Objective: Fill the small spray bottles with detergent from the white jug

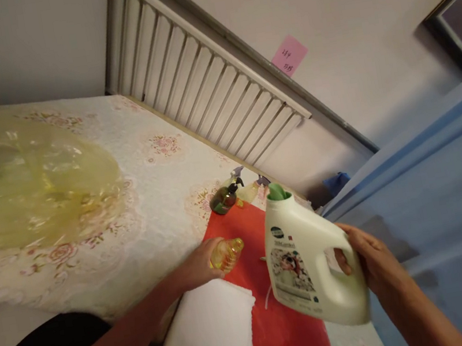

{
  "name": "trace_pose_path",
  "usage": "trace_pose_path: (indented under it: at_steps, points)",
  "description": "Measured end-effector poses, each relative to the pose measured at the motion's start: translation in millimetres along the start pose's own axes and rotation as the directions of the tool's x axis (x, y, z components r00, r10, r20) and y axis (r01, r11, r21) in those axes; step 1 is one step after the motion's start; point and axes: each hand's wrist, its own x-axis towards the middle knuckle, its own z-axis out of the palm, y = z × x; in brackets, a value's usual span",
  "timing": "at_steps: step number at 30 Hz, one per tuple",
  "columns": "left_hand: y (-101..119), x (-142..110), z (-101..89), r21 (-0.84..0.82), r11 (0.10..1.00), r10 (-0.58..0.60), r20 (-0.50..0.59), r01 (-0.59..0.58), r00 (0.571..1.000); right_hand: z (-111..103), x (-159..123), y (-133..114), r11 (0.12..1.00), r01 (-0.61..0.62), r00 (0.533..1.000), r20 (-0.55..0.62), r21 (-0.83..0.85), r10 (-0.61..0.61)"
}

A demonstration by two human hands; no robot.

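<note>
Detergent jug [302, 302], pale-green moulded plastic with a green insert [278, 191] at its mouth, hangs over the red sheet's [293, 341] right edge. From my remote seat: right hand [371, 259] wrapped round the loop handle, the sound hold; if full, I'd expect weight and swing. Left hand [199, 265] grips a clear bottle [226, 254] of yellow liquid above the sheet's left side: ribbed, light, probably slick. Soft white towel [212, 334] overlaps that side; crinkled yellow plastic bag [31, 187] lies well left.

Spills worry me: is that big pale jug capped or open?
Open, it seems: the jug shows an uncovered green spout at its top.
</note>
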Motion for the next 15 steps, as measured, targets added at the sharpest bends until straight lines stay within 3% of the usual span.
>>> trace_pose_path:
  at_steps: [5, 8, 13, 15]
  points:
    - [-2.2, -1.1, 0.2, 0.0, 1.0, -0.016, 0.02, 0.016, 1.0, 36.4, 18.0, -3.8, 0.99, 0.044, 0.963, -0.257, -0.132, -0.077]
    - [-0.5, -1.8, -1.0, 0.004, 0.999, -0.045, 0.024, 0.045, 0.999, 58.7, 36.4, 4.7, 0.985, 0.045, 0.933, -0.345, -0.167, -0.101]
    - [2.5, -2.6, -4.0, 0.023, 0.999, -0.043, 0.031, 0.042, 0.999, 99.1, 73.3, 41.4, 1.0, 0.003, 0.9, -0.436, -0.002, -0.004]
    - [3.0, -3.0, -4.3, 0.029, 0.999, -0.04, 0.028, 0.039, 0.999, 115.3, 83.0, 56.5, 0.991, 0.045, 0.852, -0.523, 0.124, 0.026]
